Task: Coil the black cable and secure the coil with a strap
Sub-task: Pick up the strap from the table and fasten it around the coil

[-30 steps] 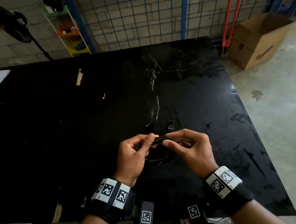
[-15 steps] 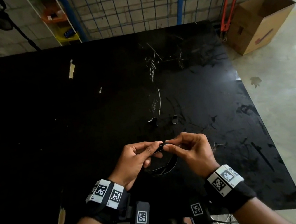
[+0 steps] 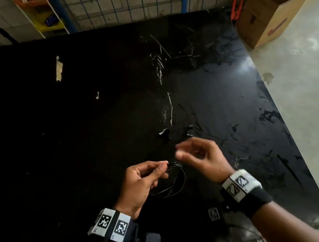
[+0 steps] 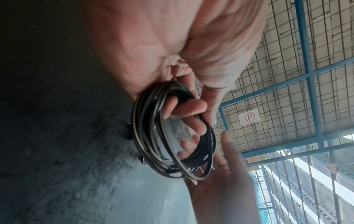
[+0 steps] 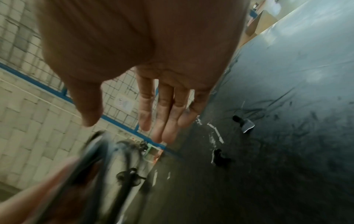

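I see the left hand [image 3: 141,183] holding the coiled black cable [image 4: 172,133] above the near part of the black table [image 3: 76,155]. Its fingers [image 4: 184,109] are curled through the middle of the coil, with the thumb closing on the outside of the loops, so the coil hangs from that grip. The right hand [image 3: 202,160] sits just beside the coil, not touching it as far as I can tell; its fingers [image 5: 162,115] are straight and relaxed, holding nothing. Two small dark strap pieces [image 3: 164,133] lie on the table beyond the hands.
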A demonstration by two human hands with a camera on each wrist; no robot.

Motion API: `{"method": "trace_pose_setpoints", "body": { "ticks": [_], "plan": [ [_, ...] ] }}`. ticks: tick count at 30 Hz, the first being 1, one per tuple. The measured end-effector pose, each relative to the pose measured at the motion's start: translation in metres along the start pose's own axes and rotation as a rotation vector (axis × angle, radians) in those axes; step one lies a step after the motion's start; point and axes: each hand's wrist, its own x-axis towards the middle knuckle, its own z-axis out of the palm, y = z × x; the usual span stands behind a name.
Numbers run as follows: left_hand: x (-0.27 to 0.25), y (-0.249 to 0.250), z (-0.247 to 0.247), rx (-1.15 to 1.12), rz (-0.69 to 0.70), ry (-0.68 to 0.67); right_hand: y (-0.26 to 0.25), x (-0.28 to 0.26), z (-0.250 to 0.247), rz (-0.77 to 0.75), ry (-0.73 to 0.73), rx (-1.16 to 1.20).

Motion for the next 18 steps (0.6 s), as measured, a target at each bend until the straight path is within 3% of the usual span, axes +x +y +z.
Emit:
{"method": "trace_pose_setpoints", "body": {
  "ticks": [2,4,9,13,18],
  "plan": [
    [0.005,0.0,-0.006,0.028,0.033,0.033,0.019,0.034,-0.012,0.071,0.173,-0.192],
    [0.008,0.002,-0.013,0.056,0.064,0.053,0.041,0.07,-0.025,0.136,0.274,-0.537],
    [0.011,0.009,-0.025,0.123,0.115,0.085,0.08,0.138,-0.028,0.255,0.111,-0.937],
    [0.008,0.011,-0.028,0.154,0.171,0.113,0.098,0.157,-0.023,0.293,-0.008,-1.016],
    [0.005,0.016,-0.031,0.183,0.258,0.162,0.095,0.147,-0.024,0.301,0.109,-0.881]
  ]
}}
